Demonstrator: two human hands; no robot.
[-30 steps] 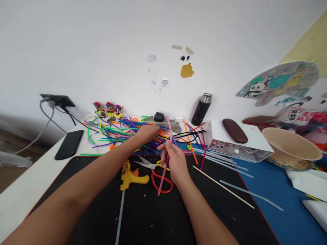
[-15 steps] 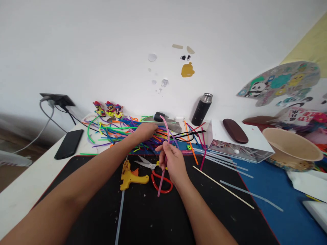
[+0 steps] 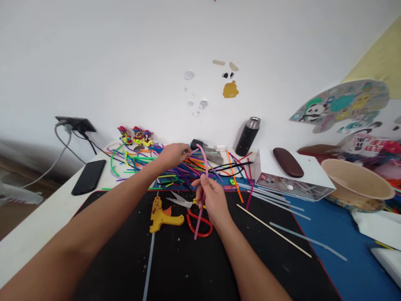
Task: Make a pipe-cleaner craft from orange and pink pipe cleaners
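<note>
My right hand (image 3: 213,198) is closed around a pink pipe cleaner (image 3: 206,163), which stands nearly upright and bends at its top. Over the pile of coloured pipe cleaners (image 3: 147,161), my left hand (image 3: 174,156) pinches a thin pipe cleaner at its fingertips; its colour is hard to make out. Below the hands, scissors with red handles (image 3: 200,232) lie with their blades apart, partly behind my right hand. Just left of them rests a yellow glue gun (image 3: 159,215) with a long translucent glue stick (image 3: 148,267) in its rear end.
On the right lie a wooden stick (image 3: 274,230) and several glue sticks (image 3: 308,241). A black flask (image 3: 248,137) stands by the wall, beside a white box (image 3: 308,169) carrying a brown case (image 3: 287,162). A phone (image 3: 89,177) and small figurines (image 3: 138,136) are at left.
My left hand has risen a little out of the pile, a pipe cleaner between its fingertips. My right hand still holds the pink one. The view has shifted slightly.
</note>
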